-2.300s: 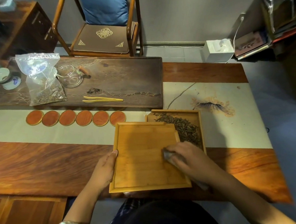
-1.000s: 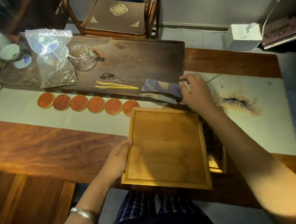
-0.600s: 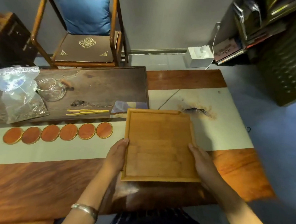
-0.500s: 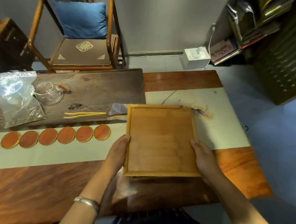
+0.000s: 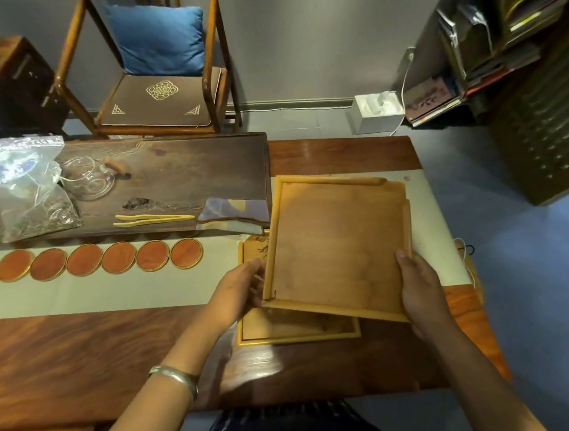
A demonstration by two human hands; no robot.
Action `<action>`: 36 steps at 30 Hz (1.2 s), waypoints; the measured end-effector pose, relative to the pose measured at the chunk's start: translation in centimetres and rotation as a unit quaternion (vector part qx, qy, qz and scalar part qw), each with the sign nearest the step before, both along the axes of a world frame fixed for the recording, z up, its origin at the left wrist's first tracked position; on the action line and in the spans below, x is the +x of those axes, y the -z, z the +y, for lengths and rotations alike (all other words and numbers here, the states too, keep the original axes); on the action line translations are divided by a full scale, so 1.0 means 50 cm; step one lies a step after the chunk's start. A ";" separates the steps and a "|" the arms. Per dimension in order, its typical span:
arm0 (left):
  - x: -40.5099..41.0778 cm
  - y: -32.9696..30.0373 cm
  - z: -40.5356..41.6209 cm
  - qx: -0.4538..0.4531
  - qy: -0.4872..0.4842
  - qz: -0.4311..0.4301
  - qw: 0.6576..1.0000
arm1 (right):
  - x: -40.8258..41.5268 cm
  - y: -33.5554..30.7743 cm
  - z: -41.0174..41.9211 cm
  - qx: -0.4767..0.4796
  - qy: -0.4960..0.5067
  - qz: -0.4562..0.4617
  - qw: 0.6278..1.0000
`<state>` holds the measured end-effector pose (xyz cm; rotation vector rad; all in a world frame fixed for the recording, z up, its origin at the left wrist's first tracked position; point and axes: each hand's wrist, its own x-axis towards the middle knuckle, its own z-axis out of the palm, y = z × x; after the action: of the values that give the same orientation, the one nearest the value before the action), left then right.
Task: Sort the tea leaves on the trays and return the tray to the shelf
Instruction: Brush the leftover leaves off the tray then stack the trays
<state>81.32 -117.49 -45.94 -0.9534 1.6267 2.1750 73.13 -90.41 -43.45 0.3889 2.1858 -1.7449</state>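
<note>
I hold an empty bamboo tray (image 5: 337, 245) above the table, tilted and turned a little to the right. My left hand (image 5: 236, 292) grips its left edge and my right hand (image 5: 418, 284) grips its right edge near the front corner. Under it lies a second bamboo tray (image 5: 299, 330) on the table, mostly covered; a few dark tea leaves (image 5: 262, 249) show at its far left corner. A shelf unit (image 5: 535, 113) with dark drawers stands at the right.
A dark tea board (image 5: 182, 174) holds a plastic bag of tea (image 5: 25, 192), a glass pitcher (image 5: 93, 179), yellow tweezers (image 5: 151, 219) and a folded cloth (image 5: 233, 213). Several round coasters (image 5: 101, 259) line the cream runner. A chair (image 5: 157, 77) stands behind the table.
The held tray has risen and swung to the right, uncovering the front and left rim of the tray beneath. The view has shifted right with it.
</note>
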 end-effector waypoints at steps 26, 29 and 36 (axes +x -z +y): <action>0.083 0.005 0.005 -0.165 0.065 0.051 0.983 | -0.037 0.017 0.002 0.009 -0.005 0.012 1.000; 0.079 -0.009 0.011 -0.164 0.061 0.056 0.983 | -0.032 0.015 -0.005 0.008 -0.014 0.009 1.000; 0.090 -0.029 0.003 -0.128 0.010 0.071 0.989 | 0.000 0.019 -0.049 -0.016 -0.053 -0.002 0.998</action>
<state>85.83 -117.32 -44.47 -0.8580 2.0112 2.0984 73.13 -92.87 -44.38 0.2631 2.1329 -1.7174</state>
